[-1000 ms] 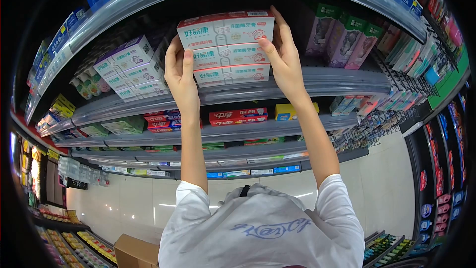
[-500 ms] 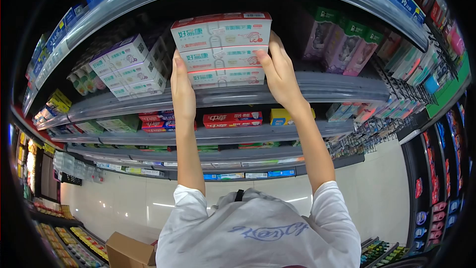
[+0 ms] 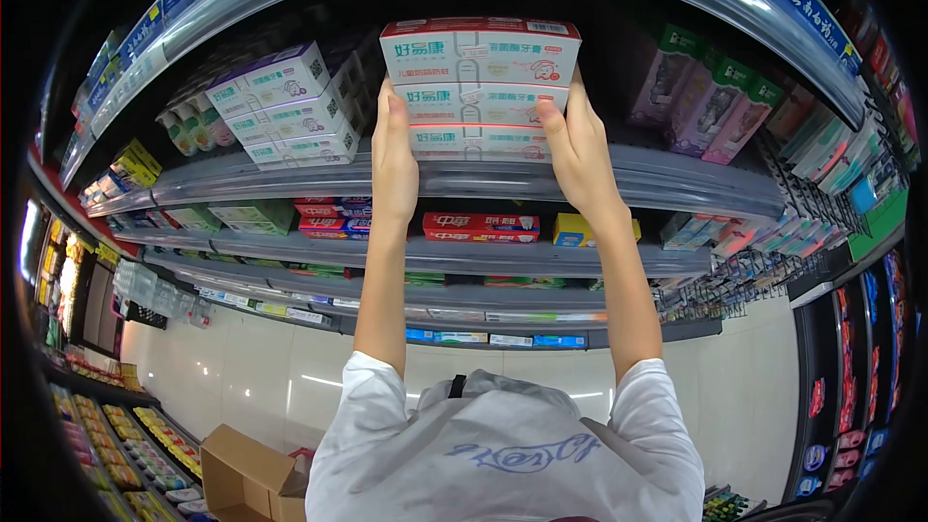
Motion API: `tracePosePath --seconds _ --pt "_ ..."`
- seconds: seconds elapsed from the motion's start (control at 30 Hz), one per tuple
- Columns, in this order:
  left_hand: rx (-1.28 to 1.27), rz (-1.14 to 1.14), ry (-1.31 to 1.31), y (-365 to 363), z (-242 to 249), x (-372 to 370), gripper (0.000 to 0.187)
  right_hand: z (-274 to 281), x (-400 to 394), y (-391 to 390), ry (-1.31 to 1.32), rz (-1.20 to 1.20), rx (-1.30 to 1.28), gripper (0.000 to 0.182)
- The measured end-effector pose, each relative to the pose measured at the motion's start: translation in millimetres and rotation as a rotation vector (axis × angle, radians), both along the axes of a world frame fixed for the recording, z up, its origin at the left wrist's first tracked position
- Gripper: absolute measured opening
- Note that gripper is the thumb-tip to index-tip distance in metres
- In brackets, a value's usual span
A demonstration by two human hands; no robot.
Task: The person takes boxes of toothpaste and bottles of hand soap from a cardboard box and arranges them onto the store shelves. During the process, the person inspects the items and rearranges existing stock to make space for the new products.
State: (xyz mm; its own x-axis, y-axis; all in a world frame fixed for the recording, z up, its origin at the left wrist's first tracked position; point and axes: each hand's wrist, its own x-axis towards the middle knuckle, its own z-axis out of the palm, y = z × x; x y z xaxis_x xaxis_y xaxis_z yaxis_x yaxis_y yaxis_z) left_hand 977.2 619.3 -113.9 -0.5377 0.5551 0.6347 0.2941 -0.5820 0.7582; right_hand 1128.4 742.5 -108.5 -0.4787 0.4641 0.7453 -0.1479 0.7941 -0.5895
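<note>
A stack of three toothpaste boxes (image 3: pixel 478 63), white with red edges and green lettering, sits at the front of the upper shelf (image 3: pixel 483 179). My left hand (image 3: pixel 393 159) presses against the stack's left side, its thumb at the front corner. On the opposite side, my right hand (image 3: pixel 583 155) grips the stack, the thumb resting on the front of the middle box. The fingers of both hands are partly hidden behind the box sides. To the left stands another stack of white boxes with purple edges (image 3: pixel 280 111).
Purple packages with green tops (image 3: pixel 710 101) stand to the right on the same shelf. Red toothpaste boxes (image 3: pixel 480 228) and a yellow box (image 3: pixel 580 230) lie one shelf lower. An open cardboard box (image 3: pixel 242 469) is on the floor at lower left.
The view has shifted, so the shelf contents appear farther right. Both hands stay on the sides of the stack, which sits slightly farther right relative to its neighbours.
</note>
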Motion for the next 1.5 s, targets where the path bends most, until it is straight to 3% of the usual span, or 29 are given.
tracePosePath --seconds 0.07,0.23,0.27,0.33,1.03,1.1,1.5 --pt "-0.001 0.019 0.017 0.9 -1.1 -2.0 0.058 1.5 0.6 -0.7 0.028 0.012 0.003 0.056" --pt "-0.02 -0.096 -0.143 -2.7 6.3 -7.5 0.056 6.6 1.8 5.5 0.032 0.096 -0.389 0.065" --pt "-0.069 -0.114 -0.209 -3.9 7.2 -8.4 0.054 5.4 2.4 5.4 0.028 0.1 -0.384 0.065" --pt "-0.132 0.054 -0.033 -2.6 6.6 -5.0 0.052 3.2 0.4 1.8 -0.077 0.045 -0.218 0.065" --pt "-0.156 0.064 0.113 -5.2 7.7 -7.1 0.059 0.0 -4.8 -1.5 -0.03 0.046 -0.204 0.065" --pt "-0.151 0.078 0.077 -4.5 8.1 -4.2 0.046 0.6 -5.0 -1.4 -0.023 0.052 -0.201 0.064" --pt "-0.127 0.103 0.108 -2.2 6.6 -5.2 0.043 -2.1 -5.3 5.9 -0.044 -0.011 -0.094 0.061"
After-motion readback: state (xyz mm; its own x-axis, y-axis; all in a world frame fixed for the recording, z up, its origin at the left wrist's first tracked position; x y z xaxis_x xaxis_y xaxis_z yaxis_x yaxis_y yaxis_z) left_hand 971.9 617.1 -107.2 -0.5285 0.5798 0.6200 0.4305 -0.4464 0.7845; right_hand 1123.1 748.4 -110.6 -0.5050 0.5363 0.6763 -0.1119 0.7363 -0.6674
